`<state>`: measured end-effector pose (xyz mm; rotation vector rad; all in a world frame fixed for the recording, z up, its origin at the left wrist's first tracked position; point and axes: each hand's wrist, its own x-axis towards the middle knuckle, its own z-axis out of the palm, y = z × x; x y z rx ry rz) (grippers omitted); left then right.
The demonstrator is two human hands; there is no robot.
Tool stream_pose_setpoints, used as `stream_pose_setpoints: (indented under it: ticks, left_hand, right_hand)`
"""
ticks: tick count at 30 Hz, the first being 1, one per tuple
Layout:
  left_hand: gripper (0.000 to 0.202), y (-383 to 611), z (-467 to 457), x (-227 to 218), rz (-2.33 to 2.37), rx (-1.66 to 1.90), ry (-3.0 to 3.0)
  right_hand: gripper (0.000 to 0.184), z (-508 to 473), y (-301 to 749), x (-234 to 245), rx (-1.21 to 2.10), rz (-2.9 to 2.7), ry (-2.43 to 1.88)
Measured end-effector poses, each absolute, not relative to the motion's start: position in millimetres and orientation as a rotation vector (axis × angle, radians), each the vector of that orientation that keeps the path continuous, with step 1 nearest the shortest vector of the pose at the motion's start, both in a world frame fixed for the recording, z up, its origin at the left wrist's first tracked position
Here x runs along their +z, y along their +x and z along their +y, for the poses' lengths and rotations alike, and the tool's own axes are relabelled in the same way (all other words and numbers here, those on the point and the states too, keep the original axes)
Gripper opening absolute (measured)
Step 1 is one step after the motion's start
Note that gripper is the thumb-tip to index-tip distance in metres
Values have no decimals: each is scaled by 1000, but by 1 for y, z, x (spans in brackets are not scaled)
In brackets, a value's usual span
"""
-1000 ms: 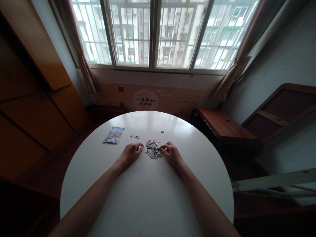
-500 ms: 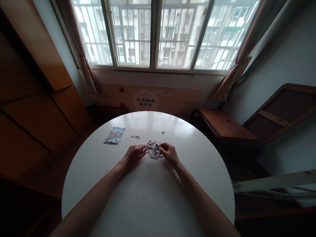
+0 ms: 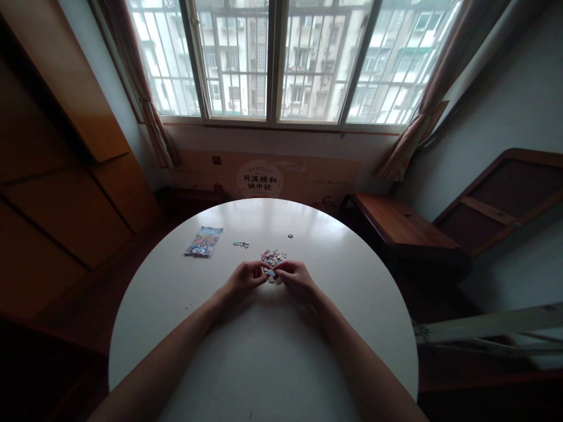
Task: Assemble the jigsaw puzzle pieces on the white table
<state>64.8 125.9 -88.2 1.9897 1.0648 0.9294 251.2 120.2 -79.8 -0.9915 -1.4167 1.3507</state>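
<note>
far beyond your hands a barred window (image 3: 308, 70) spans the room, with orange-brown cabinets (image 3: 123, 187) off to their left and a low wooden stand (image 3: 400, 220) off to their right. under them spreads your round white bench (image 3: 264, 357). your left hand (image 3: 243, 278) and right hand (image 3: 299, 278) nearly meet. a printed packet (image 3: 204, 241) lies beyond the left one; the puzzle pile (image 3: 273, 256) sits just past your fingertips, partly blocked by them. farther off are a small cluster (image 3: 241, 245) and a lone piece (image 3: 290, 236). both hands pinch a pale blue piece (image 3: 271, 273).
</note>
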Motion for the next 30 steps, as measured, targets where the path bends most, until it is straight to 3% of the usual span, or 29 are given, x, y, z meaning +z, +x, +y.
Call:
stream_pose_setpoints:
  ticks: [10, 30]
  left_hand:
    - [32, 64, 128, -85, 920, 983, 1769]
    - [32, 60, 133, -87, 938, 1000, 1774]
  right_hand:
    - [17, 123, 249, -82, 1333, -1356, -969]
    - [21, 121, 248, -80, 1332, -1355, -1020]
